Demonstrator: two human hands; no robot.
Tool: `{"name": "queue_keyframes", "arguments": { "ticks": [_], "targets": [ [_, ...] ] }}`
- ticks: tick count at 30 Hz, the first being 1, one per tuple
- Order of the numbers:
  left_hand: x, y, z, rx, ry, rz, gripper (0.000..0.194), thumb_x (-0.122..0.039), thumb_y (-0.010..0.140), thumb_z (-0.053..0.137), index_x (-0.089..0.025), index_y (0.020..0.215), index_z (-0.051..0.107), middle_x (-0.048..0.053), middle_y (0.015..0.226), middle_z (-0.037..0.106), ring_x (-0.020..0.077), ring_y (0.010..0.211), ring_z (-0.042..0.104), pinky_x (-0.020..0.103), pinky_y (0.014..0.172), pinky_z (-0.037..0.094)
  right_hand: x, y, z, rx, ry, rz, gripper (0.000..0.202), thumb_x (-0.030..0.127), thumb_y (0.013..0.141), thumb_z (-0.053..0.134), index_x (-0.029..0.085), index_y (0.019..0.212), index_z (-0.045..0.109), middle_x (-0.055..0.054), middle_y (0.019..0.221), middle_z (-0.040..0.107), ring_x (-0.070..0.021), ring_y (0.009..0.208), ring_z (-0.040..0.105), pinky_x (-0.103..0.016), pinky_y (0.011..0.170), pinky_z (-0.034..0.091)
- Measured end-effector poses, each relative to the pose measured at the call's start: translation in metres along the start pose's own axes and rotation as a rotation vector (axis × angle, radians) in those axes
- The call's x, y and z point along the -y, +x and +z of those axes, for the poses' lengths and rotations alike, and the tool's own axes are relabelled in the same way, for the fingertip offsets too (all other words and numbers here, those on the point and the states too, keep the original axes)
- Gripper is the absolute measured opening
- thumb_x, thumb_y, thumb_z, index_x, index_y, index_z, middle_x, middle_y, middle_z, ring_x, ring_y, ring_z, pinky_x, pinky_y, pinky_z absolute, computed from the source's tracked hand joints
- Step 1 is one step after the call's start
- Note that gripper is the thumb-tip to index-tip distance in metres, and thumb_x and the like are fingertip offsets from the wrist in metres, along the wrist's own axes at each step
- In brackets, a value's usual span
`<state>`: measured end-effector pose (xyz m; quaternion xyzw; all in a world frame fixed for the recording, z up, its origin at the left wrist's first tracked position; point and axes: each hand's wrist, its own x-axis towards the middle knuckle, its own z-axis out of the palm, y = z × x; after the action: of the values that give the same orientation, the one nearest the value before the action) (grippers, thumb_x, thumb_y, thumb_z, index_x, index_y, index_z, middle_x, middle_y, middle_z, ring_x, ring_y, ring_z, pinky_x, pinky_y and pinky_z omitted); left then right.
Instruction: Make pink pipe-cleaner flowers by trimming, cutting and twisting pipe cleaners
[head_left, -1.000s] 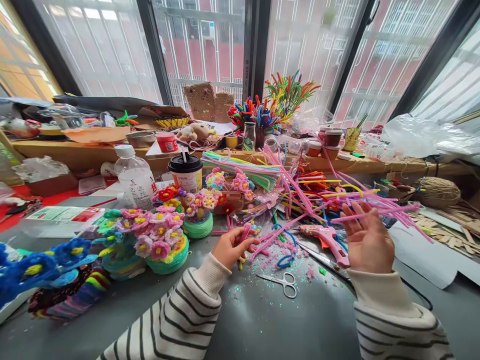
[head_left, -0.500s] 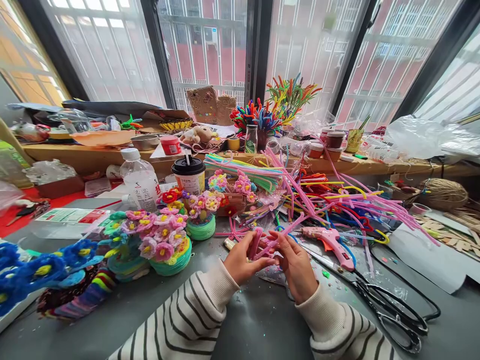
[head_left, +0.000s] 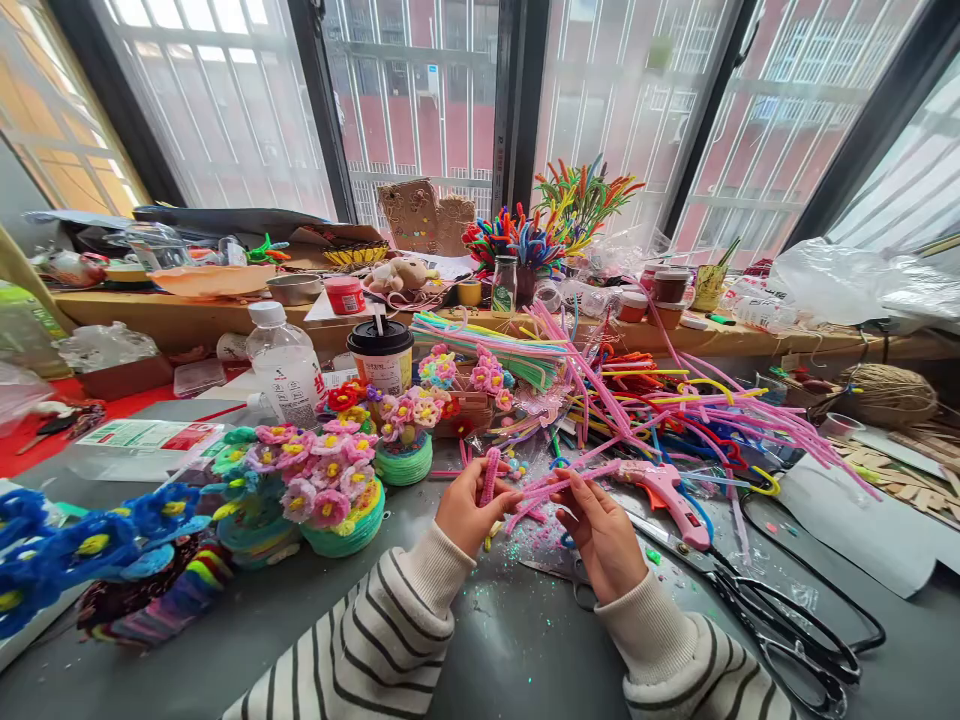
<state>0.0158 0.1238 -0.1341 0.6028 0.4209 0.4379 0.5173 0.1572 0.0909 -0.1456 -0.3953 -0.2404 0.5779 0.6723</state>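
Note:
My left hand [head_left: 466,508] is closed around a pink pipe cleaner [head_left: 490,476], whose folded end sticks up above the fingers. From there its fuzzy length runs across to my right hand [head_left: 600,530], where thumb and forefinger pinch it. Below and between my hands, a small pair of scissors [head_left: 551,572] lies partly hidden behind the right wrist. A pink glue gun [head_left: 664,492] rests just beyond my right hand. Pink pipe-cleaner flowers [head_left: 330,470] in a teal-banded pot stand left of my left hand.
Large black-handled scissors [head_left: 799,620] and a cable lie at the right. A heap of loose pipe cleaners [head_left: 675,395] spreads behind my hands. A plastic bottle [head_left: 281,365] and a lidded cup [head_left: 381,355] stand back left. Blue pipe-cleaner flowers [head_left: 90,545] are at the far left.
My hands have drawn slightly apart, stretching the pink pipe cleaner between them. Its folded end now stands higher at my left fingers, and the small scissors show more clearly.

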Motion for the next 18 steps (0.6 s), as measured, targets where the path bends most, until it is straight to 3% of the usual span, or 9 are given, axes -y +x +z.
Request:
{"name": "queue_keyframes", "arguments": {
  "ticks": [7,12,18],
  "targets": [
    [-0.0018,0.0020,-0.0014,-0.018,-0.145,-0.081,0.032,-0.024,0.052,0.064,-0.013,0.078,0.048,0.001,0.062,0.060,0.0135,0.059,0.058,0.028,0.061,0.046,0.0037,0.0017,-0.0034,0.038,0.077,0.022,0.015,0.029,0.064,0.059,0.019,0.075,0.061,-0.001,0.077,0.063,-0.0080,0.060,0.056,-0.014,0.048,0.045],
    [-0.0010,0.0023,-0.0026,-0.025,-0.182,-0.091,0.028,-0.021,0.052,0.064,-0.013,0.073,0.049,0.000,0.062,0.060,0.0124,0.060,0.057,0.026,0.062,0.046,0.0028,0.0034,-0.0051,0.036,0.115,0.024,0.019,0.029,0.065,0.058,0.018,0.082,0.059,0.000,0.071,0.063,-0.0058,0.051,0.053,-0.014,0.047,0.045],
    [0.0015,0.0025,-0.0039,-0.037,-0.153,-0.041,0.025,-0.019,0.052,0.065,-0.013,0.070,0.050,0.000,0.063,0.060,0.0127,0.064,0.057,0.027,0.067,0.045,-0.0030,0.0053,-0.0066,0.002,-0.131,-0.118,0.015,0.030,0.066,0.057,0.017,0.072,0.054,0.003,0.054,0.057,-0.0033,0.038,0.040,-0.012,0.035,0.033]
  ]
}}
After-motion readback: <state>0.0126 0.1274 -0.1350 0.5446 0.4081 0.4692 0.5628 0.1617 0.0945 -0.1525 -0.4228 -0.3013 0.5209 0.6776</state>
